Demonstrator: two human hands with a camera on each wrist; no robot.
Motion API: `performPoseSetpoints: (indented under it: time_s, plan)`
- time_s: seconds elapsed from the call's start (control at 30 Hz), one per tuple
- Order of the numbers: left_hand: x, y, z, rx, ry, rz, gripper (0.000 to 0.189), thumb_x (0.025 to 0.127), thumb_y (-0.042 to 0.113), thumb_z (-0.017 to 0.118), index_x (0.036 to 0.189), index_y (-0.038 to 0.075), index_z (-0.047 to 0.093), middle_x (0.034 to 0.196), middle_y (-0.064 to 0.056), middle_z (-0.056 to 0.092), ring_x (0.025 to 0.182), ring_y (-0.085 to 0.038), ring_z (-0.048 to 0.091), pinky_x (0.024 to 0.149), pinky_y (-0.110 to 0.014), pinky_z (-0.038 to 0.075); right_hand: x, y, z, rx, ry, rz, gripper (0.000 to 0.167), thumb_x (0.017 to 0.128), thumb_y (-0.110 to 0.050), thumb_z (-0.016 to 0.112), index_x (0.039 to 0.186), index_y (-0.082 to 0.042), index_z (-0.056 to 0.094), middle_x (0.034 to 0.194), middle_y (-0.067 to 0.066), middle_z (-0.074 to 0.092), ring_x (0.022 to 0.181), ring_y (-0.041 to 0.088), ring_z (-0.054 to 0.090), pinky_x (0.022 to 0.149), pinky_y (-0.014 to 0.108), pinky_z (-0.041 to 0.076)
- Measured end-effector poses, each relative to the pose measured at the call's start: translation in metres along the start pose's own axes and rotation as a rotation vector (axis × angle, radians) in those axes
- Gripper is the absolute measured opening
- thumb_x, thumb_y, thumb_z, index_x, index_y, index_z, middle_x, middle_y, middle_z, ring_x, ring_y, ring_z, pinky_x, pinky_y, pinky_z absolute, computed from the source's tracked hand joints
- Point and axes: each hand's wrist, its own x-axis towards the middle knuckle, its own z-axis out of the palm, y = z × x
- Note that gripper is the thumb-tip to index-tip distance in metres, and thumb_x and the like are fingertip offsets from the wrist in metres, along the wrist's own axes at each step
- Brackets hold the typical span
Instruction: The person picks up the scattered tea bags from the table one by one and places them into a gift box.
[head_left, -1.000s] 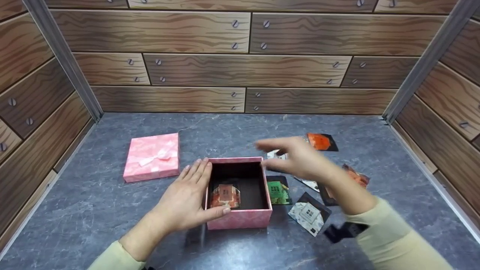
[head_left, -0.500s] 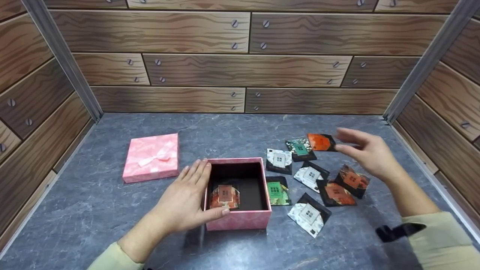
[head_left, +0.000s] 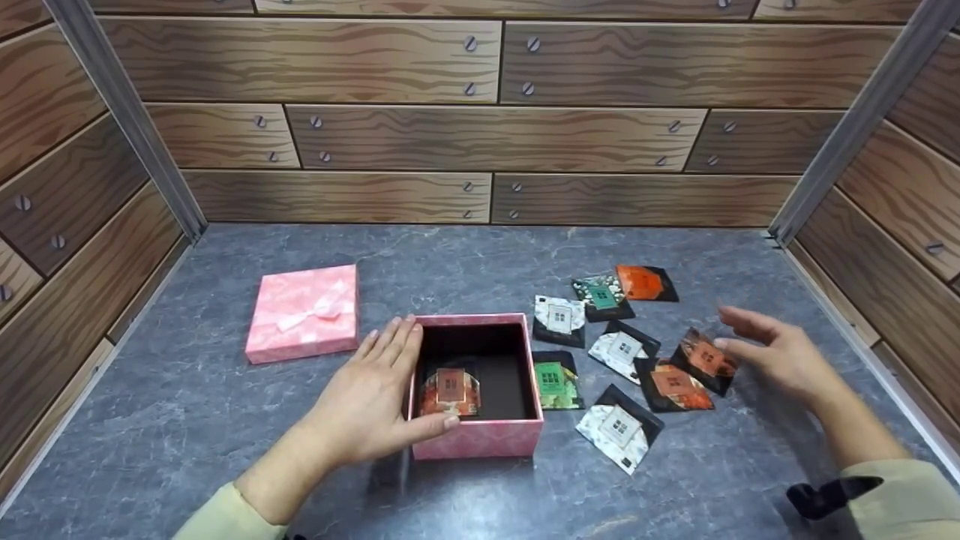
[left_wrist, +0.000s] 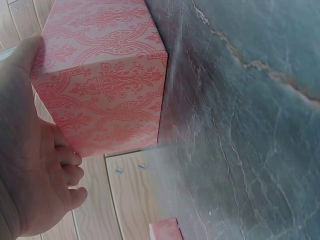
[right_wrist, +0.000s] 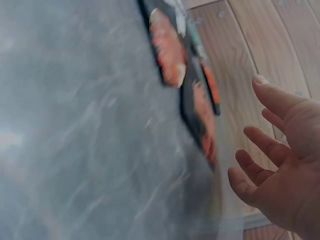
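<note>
Your left hand (head_left: pixel 367 405) rested on the box (head_left: pixel 478 440), fingers extended along its left rim and thumb apart over the near one, while your right hand (head_left: pixel 791 364), fingers parted and holding nothing, stood just beside the rightmost packet (head_left: pixel 703 358) on the table (head_left: pixel 172 420). That packet met the adjoining packet (head_left: pixel 676 388), so a low or hurried closing of your fingers could have dragged both; uneven pressure from your left hand could have slid or tipped the box, shifting the inside packet (head_left: pixel 451 388) in its near left corner.
</note>
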Motion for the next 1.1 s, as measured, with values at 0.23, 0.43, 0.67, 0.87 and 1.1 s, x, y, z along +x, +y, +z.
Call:
performPoseSetpoints:
  time_s: [0.23, 0.43, 0.67, 0.87, 1.1]
  plan:
    - [-0.001, 0.000, 0.000, -0.009, 0.018, 0.000, 0.121, 0.090, 0.088, 0.047, 0.162, -0.008, 0.032, 0.169, -0.025, 0.030, 0.159, -0.040, 0.024, 0.128, -0.056, 0.022, -0.001, 0.020, 0.002, 0.032, -0.086, 0.008, 0.073, 0.102, -0.027, 0.074, 0.161, 0.001, 0.041, 0.155, 0.029, 0.050, 0.123, 0.001, 0.056, 0.094, 0.006, 0.042]
    - [-0.001, 0.000, 0.000, -0.002, 0.011, -0.002, 0.122, 0.090, 0.089, 0.046, 0.162, -0.009, 0.032, 0.169, -0.025, 0.030, 0.159, -0.039, 0.023, 0.127, -0.056, 0.022, -0.003, 0.026, 0.007, 0.067, -0.105, 0.020, 0.076, 0.100, -0.028, 0.077, 0.161, 0.001, 0.041, 0.160, 0.027, 0.045, 0.141, 0.023, 0.047, 0.097, 0.003, 0.034]
    - [0.000, 0.000, 0.000, 0.001, 0.007, -0.002, 0.122, 0.091, 0.089, 0.045, 0.162, -0.009, 0.030, 0.169, -0.026, 0.028, 0.159, -0.040, 0.023, 0.128, -0.056, 0.022, -0.005, 0.027, 0.008, 0.064, -0.124, 0.068, 0.082, 0.098, -0.029, 0.079, 0.163, -0.002, 0.038, 0.166, 0.029, 0.034, 0.148, 0.050, 0.032, 0.120, 0.041, 0.032]
    - [0.000, 0.000, 0.001, -0.003, 0.007, -0.007, 0.122, 0.090, 0.089, 0.047, 0.163, -0.008, 0.031, 0.169, -0.025, 0.029, 0.159, -0.040, 0.024, 0.128, -0.055, 0.022, -0.005, 0.028, 0.009, 0.080, -0.134, 0.079, 0.086, 0.096, -0.028, 0.081, 0.164, -0.004, 0.035, 0.165, 0.037, 0.025, 0.148, 0.059, 0.024, 0.118, 0.076, 0.016]
    - [0.000, -0.001, 0.001, -0.001, 0.009, -0.010, 0.123, 0.089, 0.089, 0.046, 0.163, -0.007, 0.030, 0.169, -0.024, 0.030, 0.159, -0.038, 0.023, 0.128, -0.054, 0.022, -0.004, 0.028, 0.011, 0.018, -0.124, 0.059, 0.086, 0.095, -0.029, 0.082, 0.164, -0.003, 0.037, 0.163, 0.039, 0.028, 0.148, 0.062, 0.024, 0.118, 0.076, 0.017]
